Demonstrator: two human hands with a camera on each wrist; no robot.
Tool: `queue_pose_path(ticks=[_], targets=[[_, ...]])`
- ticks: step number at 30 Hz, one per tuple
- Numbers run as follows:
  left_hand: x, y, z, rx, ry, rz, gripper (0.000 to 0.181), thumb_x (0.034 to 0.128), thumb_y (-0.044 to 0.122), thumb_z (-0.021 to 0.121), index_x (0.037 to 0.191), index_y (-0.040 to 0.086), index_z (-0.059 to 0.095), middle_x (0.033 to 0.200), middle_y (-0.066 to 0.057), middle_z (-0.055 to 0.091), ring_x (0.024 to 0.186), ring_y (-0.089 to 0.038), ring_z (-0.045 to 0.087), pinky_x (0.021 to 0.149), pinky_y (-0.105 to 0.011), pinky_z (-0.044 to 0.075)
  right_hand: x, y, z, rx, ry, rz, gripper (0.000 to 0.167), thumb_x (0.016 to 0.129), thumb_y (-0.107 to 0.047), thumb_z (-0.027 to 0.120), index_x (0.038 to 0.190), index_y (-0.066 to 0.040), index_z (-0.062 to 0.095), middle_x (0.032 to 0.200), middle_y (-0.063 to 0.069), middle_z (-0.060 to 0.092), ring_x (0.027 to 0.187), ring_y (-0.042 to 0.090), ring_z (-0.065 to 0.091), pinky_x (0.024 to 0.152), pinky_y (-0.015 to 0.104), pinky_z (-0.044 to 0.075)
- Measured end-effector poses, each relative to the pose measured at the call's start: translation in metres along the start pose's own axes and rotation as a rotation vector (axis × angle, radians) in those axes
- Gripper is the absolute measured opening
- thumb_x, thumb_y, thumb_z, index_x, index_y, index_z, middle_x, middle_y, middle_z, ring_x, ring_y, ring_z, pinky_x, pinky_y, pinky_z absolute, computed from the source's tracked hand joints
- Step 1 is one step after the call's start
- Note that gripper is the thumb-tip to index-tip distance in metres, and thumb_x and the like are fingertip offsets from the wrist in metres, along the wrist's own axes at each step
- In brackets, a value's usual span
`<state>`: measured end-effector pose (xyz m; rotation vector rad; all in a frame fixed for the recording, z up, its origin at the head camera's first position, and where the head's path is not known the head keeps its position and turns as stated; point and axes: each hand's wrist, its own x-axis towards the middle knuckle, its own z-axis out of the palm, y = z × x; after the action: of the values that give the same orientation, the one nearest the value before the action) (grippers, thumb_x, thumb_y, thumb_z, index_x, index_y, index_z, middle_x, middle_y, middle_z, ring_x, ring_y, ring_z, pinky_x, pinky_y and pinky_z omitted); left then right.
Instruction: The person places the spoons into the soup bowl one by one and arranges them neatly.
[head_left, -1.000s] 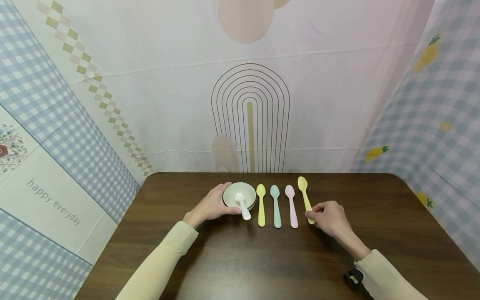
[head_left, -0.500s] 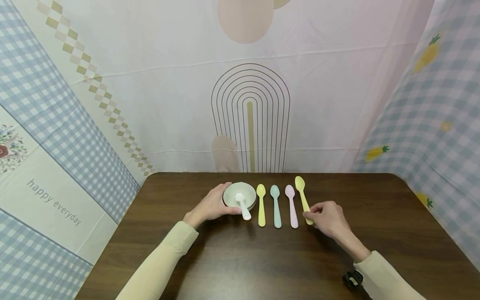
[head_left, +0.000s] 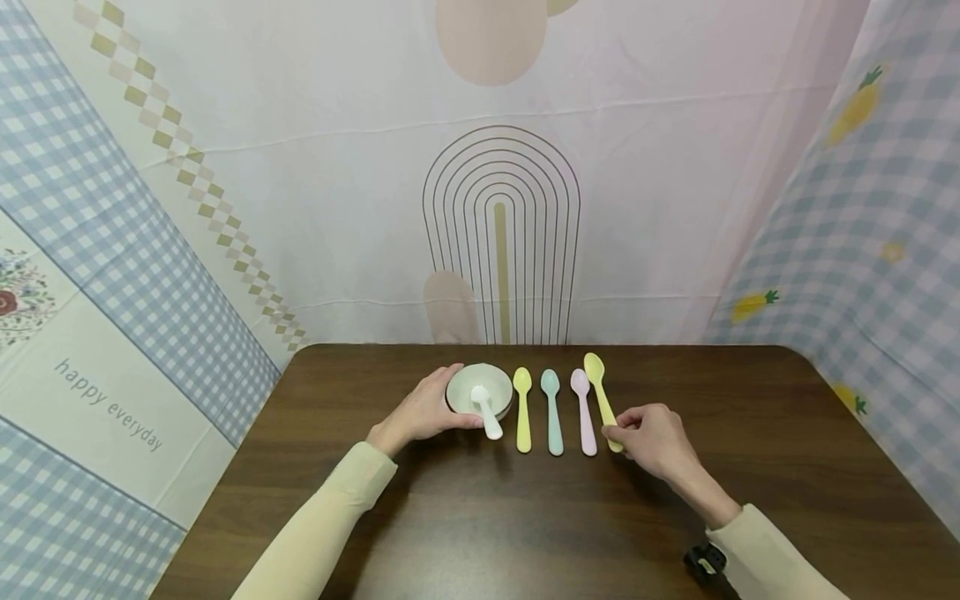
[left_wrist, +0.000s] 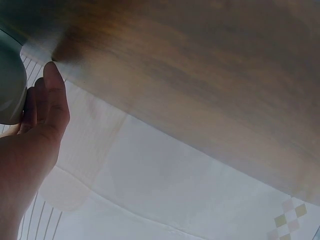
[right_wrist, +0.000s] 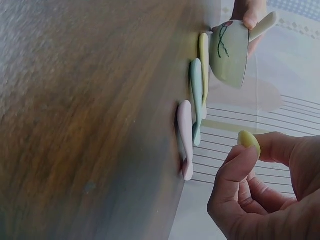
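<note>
My left hand (head_left: 426, 408) grips the side of a pale bowl (head_left: 460, 385), its thumb at the near rim. In the right wrist view the bowl (right_wrist: 230, 57) shows a red and green pattern. Inside lies a white spoon (head_left: 486, 414), its handle out over the near rim. Right of it a yellow spoon (head_left: 522, 417), a mint-green spoon (head_left: 553, 417) and a pink spoon (head_left: 584, 421) lie in a row. My right hand (head_left: 654, 437) pinches the handle end of a second yellow spoon (head_left: 602, 392), slightly tilted beside the pink one. Its handle tip (right_wrist: 248, 142) shows between thumb and finger.
The dark wooden table (head_left: 480, 517) ends at a back edge close behind the spoons. Behind it hangs a white patterned cloth (head_left: 360, 225), with blue checked cloth (head_left: 885, 275) at the right. A small black device (head_left: 705, 562) sits at the right cuff.
My right hand has shifted the second yellow spoon slightly left, so its head now comes close to the pink spoon's head. The left hand and the bowl stay in place.
</note>
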<state>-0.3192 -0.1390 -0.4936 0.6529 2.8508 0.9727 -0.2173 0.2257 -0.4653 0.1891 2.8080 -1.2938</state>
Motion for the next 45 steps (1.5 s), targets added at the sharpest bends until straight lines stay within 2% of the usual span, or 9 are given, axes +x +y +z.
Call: queue_pose_path(ticks=[9, 32, 45], targets=[[0.0, 0.0, -0.001, 0.001, 0.0, -0.003, 0.112, 0.0779, 0.05, 0.097, 0.163, 0.0, 0.044, 0.155, -0.021, 0.06, 0.142, -0.038, 0.059, 0.118, -0.055, 0.05, -0.002, -0.001, 0.003, 0.002, -0.016, -0.025, 0.018, 0.095, -0.019, 0.082, 0.09, -0.002, 0.078, 0.073, 0.001, 0.075, 0.063, 0.011, 0.066, 0.055, 0.028, 0.047], [0.0, 0.001, -0.001, 0.005, 0.005, 0.004, 0.11, 0.0784, 0.05, 0.097, 0.162, 0.001, 0.046, 0.153, -0.019, 0.061, 0.141, -0.036, 0.059, 0.117, -0.054, 0.05, -0.004, -0.012, 0.009, 0.017, -0.067, -0.012, 0.017, 0.098, -0.017, 0.08, 0.099, 0.0, 0.079, 0.076, 0.002, 0.074, 0.066, 0.014, 0.062, 0.054, 0.026, 0.044], [-0.001, 0.002, 0.0, -0.004, -0.002, -0.005, 0.11, 0.078, 0.051, 0.097, 0.162, 0.002, 0.046, 0.154, -0.019, 0.061, 0.142, -0.037, 0.059, 0.118, -0.055, 0.05, -0.009, -0.017, 0.013, 0.029, -0.081, -0.012, 0.017, 0.096, -0.018, 0.082, 0.098, -0.002, 0.08, 0.075, 0.001, 0.074, 0.066, 0.014, 0.063, 0.054, 0.027, 0.044]])
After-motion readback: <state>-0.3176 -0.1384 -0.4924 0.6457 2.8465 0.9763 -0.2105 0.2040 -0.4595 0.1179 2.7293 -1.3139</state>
